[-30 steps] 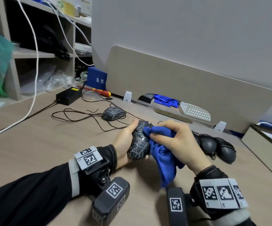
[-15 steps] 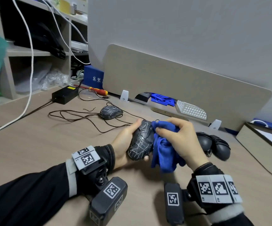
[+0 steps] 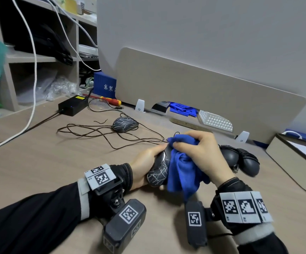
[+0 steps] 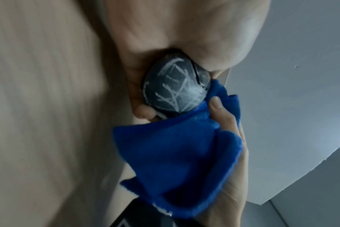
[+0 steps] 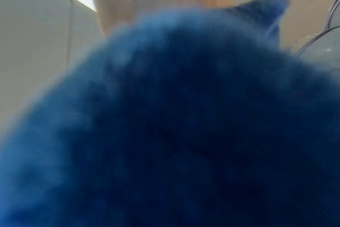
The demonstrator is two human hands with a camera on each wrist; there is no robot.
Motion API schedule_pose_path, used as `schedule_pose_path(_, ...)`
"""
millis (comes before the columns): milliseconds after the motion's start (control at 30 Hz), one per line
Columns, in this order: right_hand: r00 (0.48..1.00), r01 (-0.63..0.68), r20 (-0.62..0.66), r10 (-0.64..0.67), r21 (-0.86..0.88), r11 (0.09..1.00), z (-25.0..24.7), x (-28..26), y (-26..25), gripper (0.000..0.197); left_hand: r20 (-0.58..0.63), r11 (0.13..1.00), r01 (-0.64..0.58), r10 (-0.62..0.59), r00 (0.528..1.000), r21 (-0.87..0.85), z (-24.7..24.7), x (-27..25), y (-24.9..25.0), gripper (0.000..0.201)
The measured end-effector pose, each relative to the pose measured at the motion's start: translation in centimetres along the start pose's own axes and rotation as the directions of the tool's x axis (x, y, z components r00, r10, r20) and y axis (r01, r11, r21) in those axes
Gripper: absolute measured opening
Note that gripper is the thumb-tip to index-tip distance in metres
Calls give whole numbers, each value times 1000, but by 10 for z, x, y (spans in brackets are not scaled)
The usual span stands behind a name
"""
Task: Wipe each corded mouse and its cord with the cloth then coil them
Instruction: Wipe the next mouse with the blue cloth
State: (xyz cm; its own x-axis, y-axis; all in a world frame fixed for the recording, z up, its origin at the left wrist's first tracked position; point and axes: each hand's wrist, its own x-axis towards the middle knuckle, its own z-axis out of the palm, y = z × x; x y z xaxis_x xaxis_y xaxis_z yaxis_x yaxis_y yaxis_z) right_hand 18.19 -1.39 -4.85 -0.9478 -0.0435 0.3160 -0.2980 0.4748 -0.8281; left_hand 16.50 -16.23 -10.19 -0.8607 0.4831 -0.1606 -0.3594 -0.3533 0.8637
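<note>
Two hands are busy on one mouse here: the left hand (image 3: 145, 166) cups the patterned mouse (image 3: 157, 173) from the side, fingers curled round its body, holding it up off the desk (image 3: 60, 162), while the right hand (image 3: 199, 154) bunches the blue cloth (image 3: 183, 173) in a closed fist against it. The change is plain: the cloth has climbed from the mouse's flank up to its front end, right where the cord (image 3: 126, 138) comes out, and the right thumb and fingers now pinch the cloth there. That reads as the body wipe finishing and the cord wipe about to begin, though the cord itself is hidden inside the cloth at that spot. From the left wrist view, the pale scribble pattern on the mouse's rear is bare, the cloth (image 4: 177, 153) draped just below it. Compared with a second ago, the hands sit slightly further from the camera and the cloth hangs lower over the right wrist. A second patterned mouse (image 3: 124, 124) waits with its cord loose on the desk; two dark mice (image 3: 240, 160) lie just beyond the right hand, their cords apparently wound.
</note>
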Motion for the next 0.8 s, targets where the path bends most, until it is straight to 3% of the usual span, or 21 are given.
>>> schedule_pose_path(67,999,3,-48,-5,-41,999,-5,1,3,15,26,998,9,-10,1000,64,1,0,-2,43)
schedule_pose_path(167,996,62,77,-50,-160,985,-5,-2,-2,15,29,998,19,-20,999,62,-3,1,-2,46)
schedule_pose_path(233,988,61,151,-42,-122,991,-4,-4,-7,17,12,998,16,-17,1000,56,-4,3,-2,42)
schedule_pose_path(367,999,37,41,-35,-54,998,-5,-2,-6,22,21,999,15,-16,1000,29,-3,2,-3,45)
schedule_pose_path(500,975,96,209,-79,-72,993,1,-8,-18,19,-25,996,-34,32,999,-77,-3,2,1,40)
schedule_pose_path(667,990,81,125,-68,-105,991,2,-5,-14,15,-92,991,-30,18,996,-130,-6,6,-2,45)
schedule_pose_path(800,968,89,245,-62,-101,991,6,-9,-22,20,-72,984,-10,-3,997,-176,-6,4,3,51)
